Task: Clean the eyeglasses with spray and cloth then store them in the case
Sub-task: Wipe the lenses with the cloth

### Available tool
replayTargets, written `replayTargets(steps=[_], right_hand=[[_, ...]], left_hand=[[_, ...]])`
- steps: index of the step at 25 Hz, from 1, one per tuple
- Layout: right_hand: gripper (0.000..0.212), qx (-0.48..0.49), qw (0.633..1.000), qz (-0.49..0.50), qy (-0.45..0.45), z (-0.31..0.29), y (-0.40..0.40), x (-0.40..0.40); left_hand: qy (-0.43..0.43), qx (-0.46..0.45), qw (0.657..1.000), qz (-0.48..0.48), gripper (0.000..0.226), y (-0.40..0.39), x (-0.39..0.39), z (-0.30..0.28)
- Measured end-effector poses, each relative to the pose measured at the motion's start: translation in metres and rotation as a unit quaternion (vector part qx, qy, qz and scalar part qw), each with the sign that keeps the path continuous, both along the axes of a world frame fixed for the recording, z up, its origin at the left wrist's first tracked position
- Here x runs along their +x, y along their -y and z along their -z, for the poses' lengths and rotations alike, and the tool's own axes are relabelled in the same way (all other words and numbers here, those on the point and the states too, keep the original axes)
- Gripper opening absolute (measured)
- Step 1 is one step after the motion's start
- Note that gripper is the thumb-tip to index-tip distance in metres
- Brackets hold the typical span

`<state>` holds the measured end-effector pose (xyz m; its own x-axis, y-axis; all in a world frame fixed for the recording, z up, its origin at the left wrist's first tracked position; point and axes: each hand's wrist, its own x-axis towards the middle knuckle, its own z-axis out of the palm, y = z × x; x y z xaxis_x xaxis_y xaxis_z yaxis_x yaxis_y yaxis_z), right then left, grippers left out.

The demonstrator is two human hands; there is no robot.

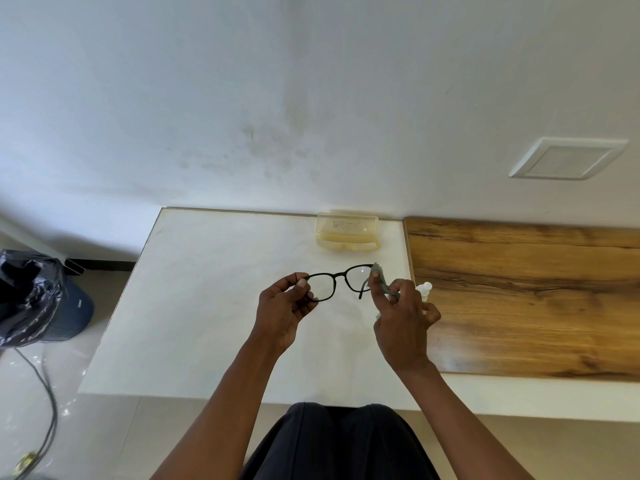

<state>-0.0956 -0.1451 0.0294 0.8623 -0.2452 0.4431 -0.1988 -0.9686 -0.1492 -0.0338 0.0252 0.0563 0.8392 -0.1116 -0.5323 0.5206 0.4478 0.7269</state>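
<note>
Black-framed eyeglasses [335,279] are held above the white table [214,306]. My left hand [284,310] pinches the frame's left end. My right hand [403,323] presses a small grey cloth [379,277] against the right lens, thumb and forefinger closed on it. A white spray bottle [425,289] stands just behind my right hand, mostly hidden by it. The translucent yellowish case [347,232] lies open at the table's far edge against the wall.
A wooden board [526,292] covers the table's right part. A bin with a black bag [31,296] stands on the floor at left, with a cable [48,393] near it. A white wall plate [568,158] sits at upper right.
</note>
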Motion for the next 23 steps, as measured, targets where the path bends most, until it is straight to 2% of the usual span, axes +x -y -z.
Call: replayTargets(steps=[7, 16, 20, 23], right_hand=[[0.083, -0.016, 0.999, -0.04, 0.028, -0.009, -0.013, 0.015], [0.073, -0.074, 0.994, -0.068, 0.031, 0.007, -0.009, 0.001], [0.075, -0.087, 0.994, -0.066, 0.029, 0.01, 0.0, -0.002], [0.065, -0.092, 0.994, -0.046, 0.026, 0.009, 0.005, 0.001]], left_hand=[[0.008, 0.008, 1.0, 0.01, 0.014, 0.004, 0.0, -0.004], [0.016, 0.019, 1.0, -0.002, 0.013, 0.0, 0.002, -0.005], [0.011, 0.016, 1.0, -0.004, 0.013, -0.002, 0.004, -0.005], [0.011, 0.015, 1.0, -0.004, 0.014, -0.004, 0.005, -0.005]])
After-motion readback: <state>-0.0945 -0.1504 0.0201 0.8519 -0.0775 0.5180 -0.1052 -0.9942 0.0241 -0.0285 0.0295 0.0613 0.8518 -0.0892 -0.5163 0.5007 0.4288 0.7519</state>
